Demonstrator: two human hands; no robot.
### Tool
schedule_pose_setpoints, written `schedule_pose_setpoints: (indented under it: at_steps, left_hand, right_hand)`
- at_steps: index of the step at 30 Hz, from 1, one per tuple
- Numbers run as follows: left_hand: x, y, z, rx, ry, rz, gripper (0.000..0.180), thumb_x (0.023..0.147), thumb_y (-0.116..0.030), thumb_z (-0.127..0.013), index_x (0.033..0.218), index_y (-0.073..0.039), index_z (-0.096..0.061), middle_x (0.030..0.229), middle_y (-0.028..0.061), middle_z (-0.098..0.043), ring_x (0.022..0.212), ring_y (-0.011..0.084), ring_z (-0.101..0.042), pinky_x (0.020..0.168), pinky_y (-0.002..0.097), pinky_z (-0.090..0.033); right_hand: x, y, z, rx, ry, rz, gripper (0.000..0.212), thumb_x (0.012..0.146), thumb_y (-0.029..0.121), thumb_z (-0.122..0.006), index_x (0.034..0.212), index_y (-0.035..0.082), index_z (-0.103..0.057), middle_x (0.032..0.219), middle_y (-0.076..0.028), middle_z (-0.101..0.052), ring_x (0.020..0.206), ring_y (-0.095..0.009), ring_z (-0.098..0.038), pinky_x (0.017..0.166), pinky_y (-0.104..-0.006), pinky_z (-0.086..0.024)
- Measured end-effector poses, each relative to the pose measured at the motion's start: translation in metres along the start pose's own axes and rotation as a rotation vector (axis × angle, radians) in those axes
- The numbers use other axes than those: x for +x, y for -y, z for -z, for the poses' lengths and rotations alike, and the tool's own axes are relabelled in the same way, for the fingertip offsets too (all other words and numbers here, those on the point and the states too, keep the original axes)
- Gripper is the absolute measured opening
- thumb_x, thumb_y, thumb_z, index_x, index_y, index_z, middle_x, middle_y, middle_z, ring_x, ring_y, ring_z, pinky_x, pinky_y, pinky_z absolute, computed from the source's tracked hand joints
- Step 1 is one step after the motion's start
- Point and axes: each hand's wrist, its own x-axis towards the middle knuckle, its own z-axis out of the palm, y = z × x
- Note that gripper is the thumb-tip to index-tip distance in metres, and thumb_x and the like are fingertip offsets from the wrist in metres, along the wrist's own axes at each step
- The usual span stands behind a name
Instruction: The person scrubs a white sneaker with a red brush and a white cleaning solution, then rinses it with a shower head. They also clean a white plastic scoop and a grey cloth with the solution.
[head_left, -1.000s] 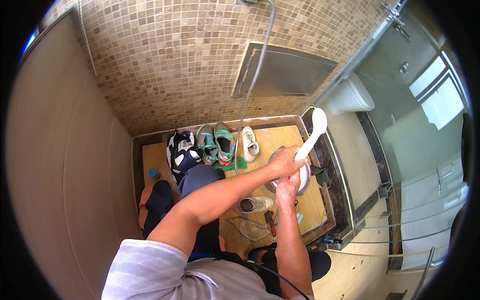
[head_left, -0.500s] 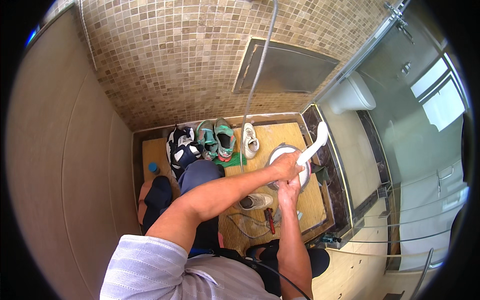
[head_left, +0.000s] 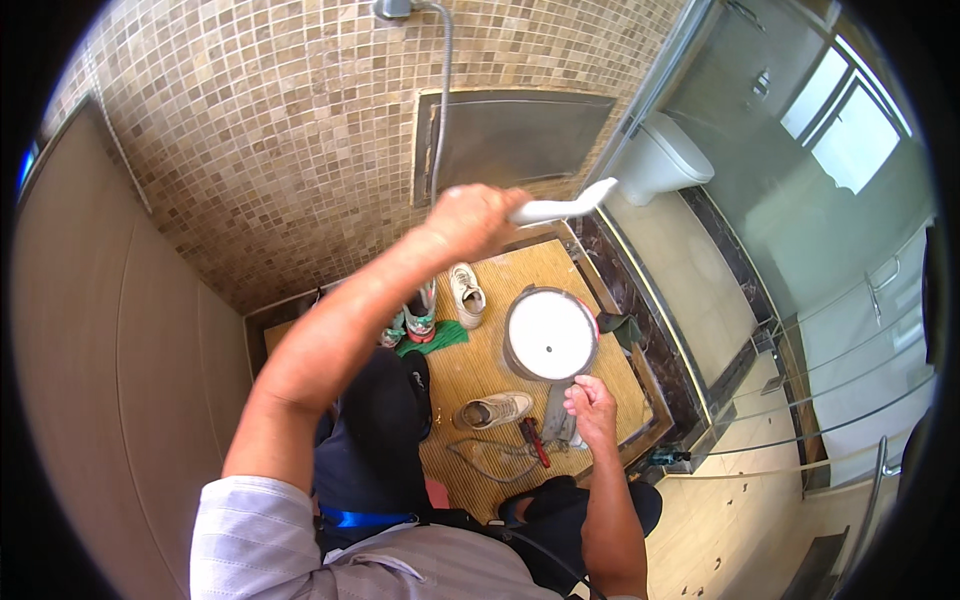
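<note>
My left hand [head_left: 475, 222] is raised, wrapped round the handle of a white hand shower [head_left: 565, 208] whose curved end points right. A grey hose [head_left: 443, 110] hangs from the wall and passes behind that hand. Lower right, my right hand [head_left: 594, 408] has its fingers curled in, with nothing visible in it, close to the near rim of a round bucket [head_left: 509, 350]. The bucket's inside looks white, with a small dark spot. Near that hand lie a pale shoe [head_left: 495, 410], a red-handled tool [head_left: 536, 442] and a grey flat object [head_left: 560, 410]. Another pale shoe [head_left: 466, 296] stands farther back.
A green cloth [head_left: 432, 338] and green-and-grey shoes [head_left: 420, 312] lie partly behind my left forearm. A bamboo-like mat [head_left: 530, 262] covers the floor, edged by a dark stone curb [head_left: 640, 290]. Behind glass at the right stands a white toilet [head_left: 665, 155]. A mosaic wall [head_left: 270, 130] rises ahead.
My hands have come apart. The left has lifted up and left with the white hand shower, uncovering the bucket; the right has drawn back towards me. The view has shifted too.
</note>
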Motion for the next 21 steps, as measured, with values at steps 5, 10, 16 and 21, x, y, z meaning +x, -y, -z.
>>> schedule_pose_setpoints:
  at_steps: [5,10,16,21]
  left_hand:
    - [0.001,0.047,0.062,0.356,0.068,0.065,0.039,0.097,-0.026,-0.066,0.135,-0.024,-0.063,0.097,0.0096,-0.075,0.092,0.027,-0.074,0.082,0.0447,-0.062]
    - [-0.027,0.107,0.096,0.547,0.117,0.101,0.038,0.099,-0.026,-0.065,0.137,-0.025,-0.063,0.093,0.0083,-0.073,0.079,0.024,-0.074,0.072,0.0405,-0.064]
    - [-0.081,0.18,0.066,0.439,0.088,0.071,0.041,0.093,-0.023,-0.071,0.133,-0.02,-0.065,0.097,0.0113,-0.074,0.083,0.0321,-0.074,0.072,0.0443,-0.062]
    - [-0.116,0.222,-0.01,0.239,0.091,0.136,0.05,0.085,-0.014,-0.071,0.133,-0.022,-0.066,0.098,0.0151,-0.075,0.087,0.0373,-0.073,0.075,0.0473,-0.06]
  right_hand:
    - [0.0,0.001,0.0,-0.003,0.017,0.022,0.026,0.099,0.007,-0.063,0.124,-0.001,-0.062,0.094,-0.01,-0.072,0.075,-0.013,-0.067,0.068,-0.0267,-0.055]
    - [-0.007,0.011,-0.001,-0.129,0.032,0.063,0.025,0.096,0.01,-0.066,0.119,0.0,-0.066,0.092,-0.013,-0.074,0.079,-0.018,-0.071,0.072,-0.0341,-0.058]
    - [-0.006,0.011,-0.004,-0.288,0.06,0.125,0.026,0.095,0.012,-0.068,0.118,-0.001,-0.067,0.1,-0.019,-0.076,0.089,-0.028,-0.074,0.081,-0.038,-0.058]
    - [-0.005,-0.003,-0.002,-0.304,0.075,0.109,0.028,0.095,0.013,-0.069,0.119,0.0,-0.067,0.101,-0.02,-0.076,0.092,-0.029,-0.075,0.083,-0.0387,-0.058]
